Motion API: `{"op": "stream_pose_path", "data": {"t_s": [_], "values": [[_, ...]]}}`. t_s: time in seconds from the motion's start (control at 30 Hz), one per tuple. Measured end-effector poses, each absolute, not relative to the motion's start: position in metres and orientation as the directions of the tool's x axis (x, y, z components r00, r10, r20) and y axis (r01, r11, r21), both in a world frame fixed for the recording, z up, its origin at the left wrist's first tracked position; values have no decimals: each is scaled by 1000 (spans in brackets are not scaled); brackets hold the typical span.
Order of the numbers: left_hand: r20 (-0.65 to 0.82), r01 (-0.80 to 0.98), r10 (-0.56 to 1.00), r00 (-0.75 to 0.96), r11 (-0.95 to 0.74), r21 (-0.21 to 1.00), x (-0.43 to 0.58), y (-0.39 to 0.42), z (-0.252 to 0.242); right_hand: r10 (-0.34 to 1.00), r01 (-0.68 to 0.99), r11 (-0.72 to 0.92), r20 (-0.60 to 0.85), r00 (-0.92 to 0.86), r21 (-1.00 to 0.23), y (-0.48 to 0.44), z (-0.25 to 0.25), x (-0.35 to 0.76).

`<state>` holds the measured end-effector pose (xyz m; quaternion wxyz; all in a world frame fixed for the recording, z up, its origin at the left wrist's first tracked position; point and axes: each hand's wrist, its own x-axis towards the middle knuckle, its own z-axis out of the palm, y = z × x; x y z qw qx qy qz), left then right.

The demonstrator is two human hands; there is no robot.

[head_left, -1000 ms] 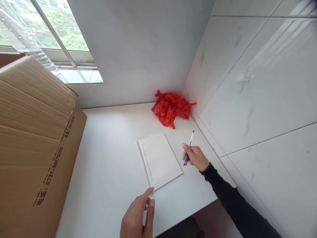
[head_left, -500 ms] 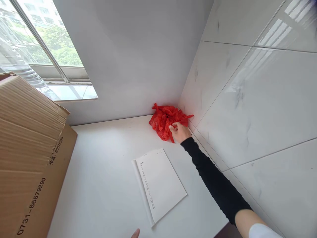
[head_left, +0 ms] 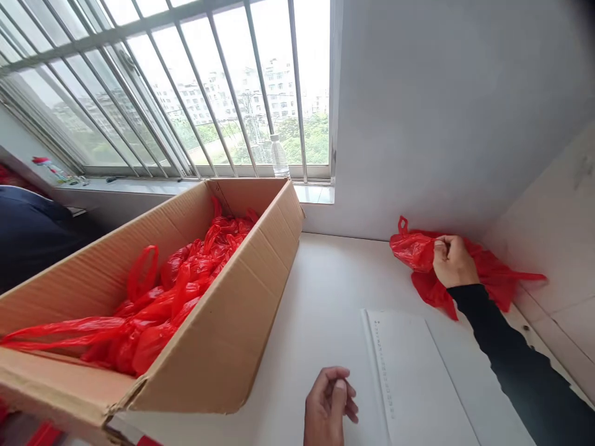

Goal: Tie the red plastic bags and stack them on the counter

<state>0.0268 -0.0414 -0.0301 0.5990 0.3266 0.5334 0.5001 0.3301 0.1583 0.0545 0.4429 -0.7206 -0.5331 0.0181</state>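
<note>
My right hand (head_left: 453, 261) is closed on a crumpled red plastic bag (head_left: 488, 272) that lies in the far right corner of the white table (head_left: 320, 291). A black sleeve covers that arm. My left hand (head_left: 328, 406) hovers low over the table's near edge, fingers loosely curled with the thumb against them, nothing visible in it. A sheet of paper (head_left: 413, 378) with a column of small writing down its left margin lies flat between the two hands. An open cardboard box (head_left: 223, 310) on the left is filled with more red plastic bags (head_left: 162, 297).
A barred window (head_left: 186, 93) runs along the back, with a clear plastic bottle (head_left: 279, 158) on its sill. White tiled wall closes the right side. A dark shape (head_left: 32, 235) sits beyond the box at far left.
The view has swung left and up, bringing the open box and window into sight. My right hand put the pen down, reached to the red bag and has closed on it.
</note>
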Motion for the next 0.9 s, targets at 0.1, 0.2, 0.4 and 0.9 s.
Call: {"op": "stream_pose_path", "data": {"t_s": [0.1, 0.2, 0.4, 0.9], "values": [[-343, -480, 936, 80, 338, 810, 31, -7, 6, 844, 735, 141, 469, 261, -663, 104, 68, 285], [-390, -719, 909, 149, 370, 589, 33, 20, 19, 862, 587, 492, 454, -225, -643, 46, 75, 229], [-386, -756, 922, -32, 231, 613, 19, 16, 11, 964, 478, 262, 206, -168, -838, 36, 58, 202], [-355, -661, 934, 46, 295, 690, 23, 5, 20, 903, 11, -115, -109, -417, -993, 76, 27, 197]]}}
